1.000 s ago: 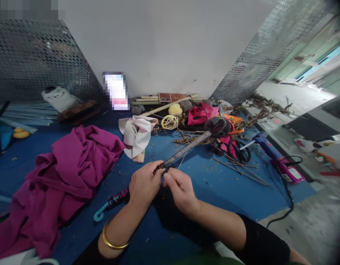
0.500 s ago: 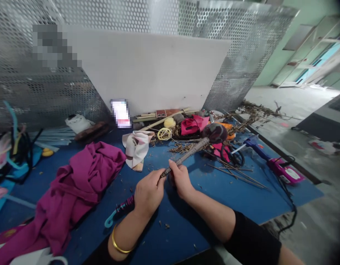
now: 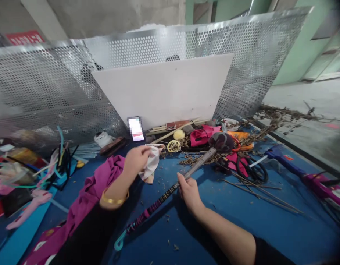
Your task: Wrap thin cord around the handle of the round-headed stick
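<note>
A long thin rod, wrapped in dark and pink thread with a teal hook at its near end, lies slanted across the blue table. My right hand is closed around the rod's middle. Raised and reaching to the far left, my left hand has its fingers curled on the edge of a white cloth. A gold bangle sits on my left wrist. The rod's far end reaches a dark felted ball.
A magenta cloth lies to the left. Black scissors, thin sticks, dry twigs, pink fabric and a purple glue gun sit on the right. A perforated metal screen and white board stand behind. Coloured hangers are piled at the far left.
My left hand has let go of the rod and moved up to the white cloth. My right hand keeps hold of the rod. The view has tilted upward.
</note>
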`<state>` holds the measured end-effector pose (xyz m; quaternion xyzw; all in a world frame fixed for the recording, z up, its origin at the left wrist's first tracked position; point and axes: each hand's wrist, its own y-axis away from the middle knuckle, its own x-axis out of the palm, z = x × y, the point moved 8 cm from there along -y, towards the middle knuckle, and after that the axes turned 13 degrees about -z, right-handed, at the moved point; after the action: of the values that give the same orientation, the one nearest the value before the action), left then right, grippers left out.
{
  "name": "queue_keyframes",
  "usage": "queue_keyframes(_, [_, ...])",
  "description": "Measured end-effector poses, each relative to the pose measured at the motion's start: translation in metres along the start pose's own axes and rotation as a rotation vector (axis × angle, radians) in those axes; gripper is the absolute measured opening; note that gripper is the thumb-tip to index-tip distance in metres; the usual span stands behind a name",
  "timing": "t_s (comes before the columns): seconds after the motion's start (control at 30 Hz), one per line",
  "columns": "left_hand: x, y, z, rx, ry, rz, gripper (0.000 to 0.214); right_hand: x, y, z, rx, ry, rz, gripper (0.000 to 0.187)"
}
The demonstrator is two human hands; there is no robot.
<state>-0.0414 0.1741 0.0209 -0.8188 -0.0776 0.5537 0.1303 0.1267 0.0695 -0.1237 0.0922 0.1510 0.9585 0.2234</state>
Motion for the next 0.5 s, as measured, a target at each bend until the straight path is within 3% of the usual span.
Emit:
queue_keyframes(0.07, [0.005,-0.043,0.015,-0.059,-0.084,-0.063,0.028,0.003,0.001,-0.001,-0.006,-0.006,0.015,0.055])
queue_keyframes(0.2, [0.043,-0.098,0.024,-0.082,-0.132,0.004,0.033,0.008,0.006,0.005,-0.044,-0.049,0.047,0.052])
queue_keyframes(0.33, [0.074,-0.119,0.03,-0.156,-0.112,0.091,0.035,0.011,0.009,0.012,-0.082,-0.062,0.057,0.051])
queue_keyframes(0.5, [0.081,-0.126,0.049,-0.299,0.049,0.104,0.034,0.015,0.014,0.019,-0.095,-0.099,0.093,0.049])
